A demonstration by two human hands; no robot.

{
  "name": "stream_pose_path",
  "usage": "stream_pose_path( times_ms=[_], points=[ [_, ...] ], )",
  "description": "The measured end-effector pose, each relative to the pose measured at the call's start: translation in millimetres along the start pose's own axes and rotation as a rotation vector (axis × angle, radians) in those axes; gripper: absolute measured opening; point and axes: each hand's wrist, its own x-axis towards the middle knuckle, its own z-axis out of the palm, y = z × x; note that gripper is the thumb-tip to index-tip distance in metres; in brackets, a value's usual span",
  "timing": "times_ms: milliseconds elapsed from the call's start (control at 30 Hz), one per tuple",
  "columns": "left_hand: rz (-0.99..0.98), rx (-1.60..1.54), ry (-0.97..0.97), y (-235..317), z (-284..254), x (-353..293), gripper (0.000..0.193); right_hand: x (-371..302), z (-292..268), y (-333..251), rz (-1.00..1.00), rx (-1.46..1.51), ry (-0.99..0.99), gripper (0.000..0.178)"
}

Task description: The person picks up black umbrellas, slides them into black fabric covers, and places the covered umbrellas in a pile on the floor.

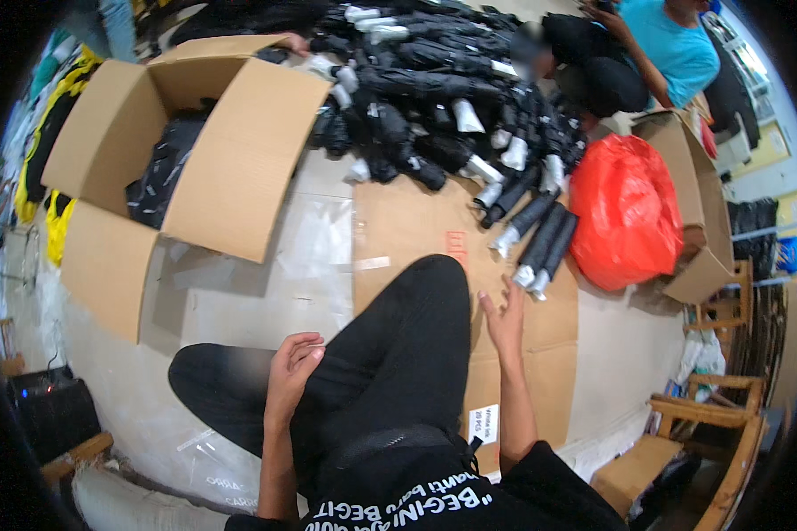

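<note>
My right hand (505,323) reaches out over flattened brown cardboard (496,372), thumb and fingers apart, holding nothing. Its fingertips are close to the white ends of two rolled black bundles (549,243) that lie side by side. I cannot tell for sure what the bundles are. Behind them spreads a large pile of similar black bundles (416,84), many with white ends. My left hand (292,367) hovers by my bent leg, fingers loosely curved, thumb apart, nothing in it. My crossed legs in black trousers (407,336) lie between the two hands.
An open cardboard box (248,159) with dark packed items stands at left. To the right sit a full red plastic bag (624,212) and another box (704,195). A person in a blue shirt (673,49) is at the far right. A wooden chair (708,411) stands near right.
</note>
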Motion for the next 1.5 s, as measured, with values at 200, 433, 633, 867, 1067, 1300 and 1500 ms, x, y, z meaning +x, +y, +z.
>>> stream_pose_path(
  times_ms=[200,433,633,867,1067,1300,1500],
  points=[
    [0.54,0.368,0.211,122.9,-48.7,62.6,0.019,-42.9,55.0,-64.0,-0.016,-0.138,0.041,0.055],
    [0.647,0.86,0.386,246.8,-163.3,228.9,0.021,-42.4,62.9,-47.6,-0.073,-0.05,0.028,0.053],
    [0.096,1.867,-0.04,190.6,-257.9,424.9,0.038,-36.9,63.2,-55.9,-0.054,-0.068,0.069,0.052],
    [-0.002,1.538,-0.091,128.5,-391.3,460.1,0.051,-22.5,67.1,-72.8,0.024,0.02,-0.096,0.051],
    [0.448,1.266,0.232,239.8,-255.8,357.3,0.032,20.6,66.6,-116.7,-0.219,-0.167,-0.006,0.036],
    [0.995,0.64,0.523,267.3,-98.0,155.8,0.051,191.9,175.3,-196.6,-0.588,-0.128,0.184,0.047],
    [0.952,0.74,0.132,153.1,15.6,64.6,0.036,228.6,156.3,-209.6,-0.491,-0.426,0.167,0.046]
  ],
)
